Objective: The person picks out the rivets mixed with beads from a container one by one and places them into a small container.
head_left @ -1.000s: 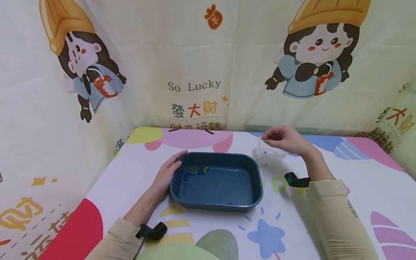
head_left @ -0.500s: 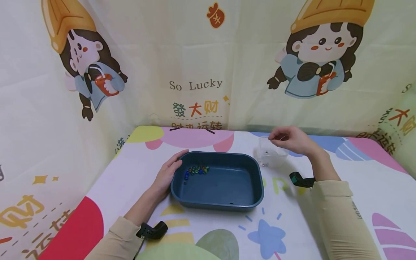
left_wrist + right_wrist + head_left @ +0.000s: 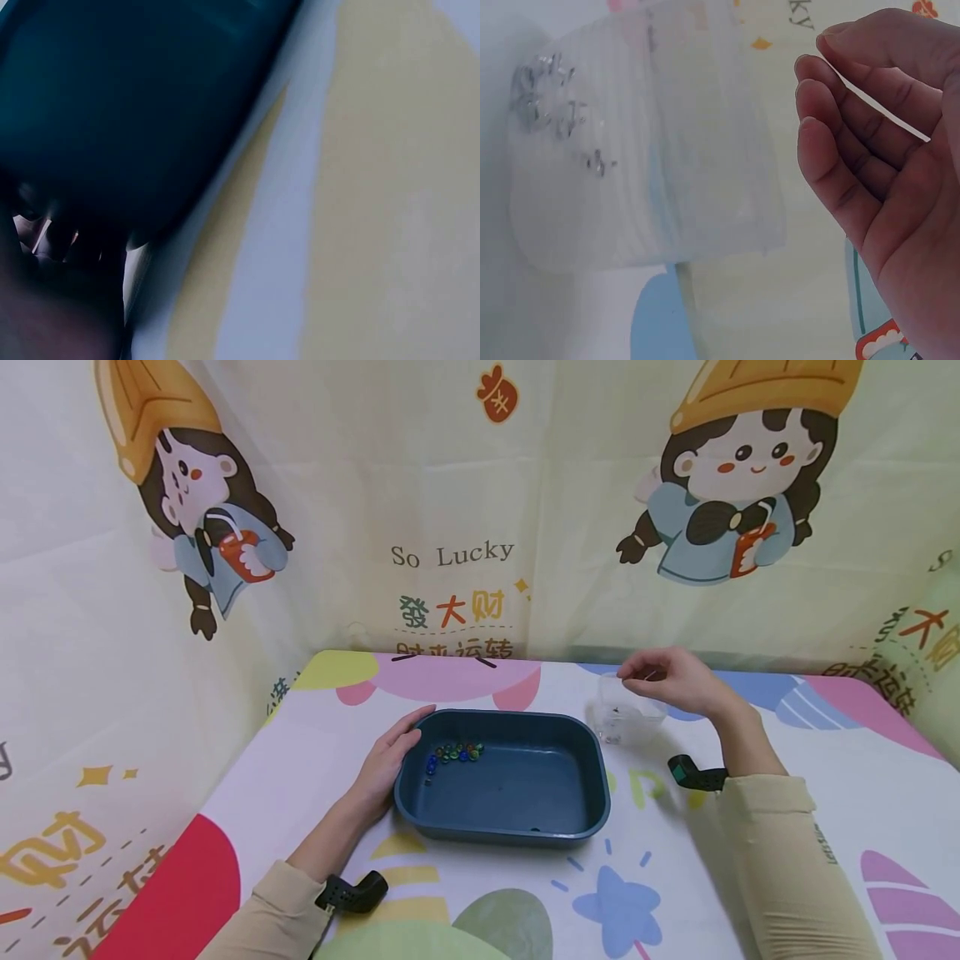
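Note:
My left hand [image 3: 386,764] grips the left end of a dark blue plastic tub [image 3: 502,838], fingers at its far corner and thumb at the rim. Only part of this hand shows, dark and blurred, in the left wrist view. Several coloured glass marbles [image 3: 462,756] lie along the tub's far left corner. Above a clear plastic container [image 3: 637,722] hovers my right hand [image 3: 671,681], its fingers loosely bent. In the right wrist view nothing shows between thumb and fingers. Several clear, glassy beads [image 3: 547,101] sit at one side of that container.
A patterned cloth [image 3: 300,760] covers the table, and a printed curtain [image 3: 570,527] hangs close behind its far edge. The clear container stands just right of the tub's far right corner. Each wrist wears a small black camera [image 3: 697,774].
My right hand has shifted slightly right above the clear container. A tiny dark speck seen at its fingertips a second ago no longer shows. The left hand and tub stay put.

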Tool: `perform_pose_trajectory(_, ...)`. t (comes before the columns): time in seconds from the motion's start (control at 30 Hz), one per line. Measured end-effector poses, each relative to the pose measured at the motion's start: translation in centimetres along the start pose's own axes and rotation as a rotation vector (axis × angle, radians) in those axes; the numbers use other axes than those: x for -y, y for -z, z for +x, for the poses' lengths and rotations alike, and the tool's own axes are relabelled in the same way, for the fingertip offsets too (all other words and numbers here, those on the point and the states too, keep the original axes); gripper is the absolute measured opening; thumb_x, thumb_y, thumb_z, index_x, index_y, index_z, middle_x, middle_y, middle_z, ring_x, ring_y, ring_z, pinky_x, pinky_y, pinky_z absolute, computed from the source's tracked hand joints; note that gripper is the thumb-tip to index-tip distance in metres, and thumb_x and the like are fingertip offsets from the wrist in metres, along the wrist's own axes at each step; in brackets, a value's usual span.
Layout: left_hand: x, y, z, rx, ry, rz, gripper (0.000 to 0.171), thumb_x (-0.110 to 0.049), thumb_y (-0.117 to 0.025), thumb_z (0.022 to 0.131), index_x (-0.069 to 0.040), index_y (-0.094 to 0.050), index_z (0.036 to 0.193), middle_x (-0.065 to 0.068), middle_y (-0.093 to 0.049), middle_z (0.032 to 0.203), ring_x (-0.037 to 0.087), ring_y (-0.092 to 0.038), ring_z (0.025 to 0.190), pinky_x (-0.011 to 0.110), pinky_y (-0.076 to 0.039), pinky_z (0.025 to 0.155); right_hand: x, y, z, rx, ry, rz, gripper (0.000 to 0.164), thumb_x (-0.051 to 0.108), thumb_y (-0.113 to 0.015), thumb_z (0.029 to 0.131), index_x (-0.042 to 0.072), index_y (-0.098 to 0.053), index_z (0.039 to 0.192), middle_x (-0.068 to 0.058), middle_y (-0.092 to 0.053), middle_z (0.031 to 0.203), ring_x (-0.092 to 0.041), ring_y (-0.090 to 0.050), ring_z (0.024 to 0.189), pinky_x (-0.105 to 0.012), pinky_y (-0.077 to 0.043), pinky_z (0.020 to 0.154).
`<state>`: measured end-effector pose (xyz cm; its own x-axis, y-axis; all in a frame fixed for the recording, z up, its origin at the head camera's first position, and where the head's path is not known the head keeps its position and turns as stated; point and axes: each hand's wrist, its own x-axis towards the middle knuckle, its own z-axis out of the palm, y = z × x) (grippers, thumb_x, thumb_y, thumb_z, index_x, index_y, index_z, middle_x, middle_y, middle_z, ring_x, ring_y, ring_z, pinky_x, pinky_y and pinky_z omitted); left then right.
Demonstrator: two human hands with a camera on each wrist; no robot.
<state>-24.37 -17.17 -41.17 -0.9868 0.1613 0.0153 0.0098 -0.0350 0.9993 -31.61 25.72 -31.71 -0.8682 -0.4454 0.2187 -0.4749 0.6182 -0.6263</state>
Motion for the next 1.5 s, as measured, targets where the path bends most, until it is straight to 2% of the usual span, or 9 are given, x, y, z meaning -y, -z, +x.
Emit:
perform_pose_trajectory(0.23, 0.0, -0.1, -0.4, -0.005, 0.009, 0.016, 0.044, -0.018, -0.033, 0.11, -0.019, -0.046, 0.152, 0.005, -0.039, 0.157, 0.026, -0.035, 0.144, 0.046, -0.028, 0.118, 1.2, -0.2, 0.2, -0.001, 0.02, 0.01, 0.018, 0.011, -0.071, 0.095, 0.002, -0.072, 0.11, -0.007, -0.068, 0.099, -0.02, -0.061, 0.086, -0.021, -0.051, 0.076)
perform_pose_trajectory(0.57, -0.1, -0.4, -0.6, 0.027, -0.008, -0.037, 0.044, -0.018, -0.033, 0.11, -0.014, -0.045, 0.153, 0.006, -0.038, 0.157, 0.025, -0.037, 0.143, 0.044, -0.029, 0.117, 3.6, -0.6, 1.4, 0.019, 0.104, 0.038, 0.014, 0.011, -0.071, 0.095, 0.005, -0.073, 0.107, -0.008, -0.068, 0.095, -0.023, -0.06, 0.083, -0.023, -0.052, 0.074)
perform_pose_trajectory(1.17, -0.4, -0.3, -1.4, 0.016, -0.007, -0.05, 0.044, -0.017, -0.034, 0.11, -0.014, -0.044, 0.153, 0.006, -0.039, 0.157, 0.024, -0.038, 0.143, 0.043, -0.03, 0.117, 7.8, -1.6, 3.9, 0.045, 0.205, 0.064, 0.016, 0.008, -0.073, 0.092, 0.003, -0.073, 0.107, -0.008, -0.07, 0.094, -0.024, -0.062, 0.081, -0.027, -0.053, 0.072)
perform_pose_trajectory(1.5, -0.5, -0.4, -2.0, 0.004, 0.007, -0.047, 0.044, -0.018, -0.033, 0.11, -0.014, -0.045, 0.153, 0.005, -0.039, 0.157, 0.024, -0.036, 0.143, 0.044, -0.028, 0.118, 10.2, -3.0, 5.1, 0.113, 0.238, 0.129, 0.015, 0.006, -0.073, 0.091, 0.004, -0.073, 0.106, -0.007, -0.069, 0.095, -0.025, -0.061, 0.081, -0.03, -0.053, 0.07)
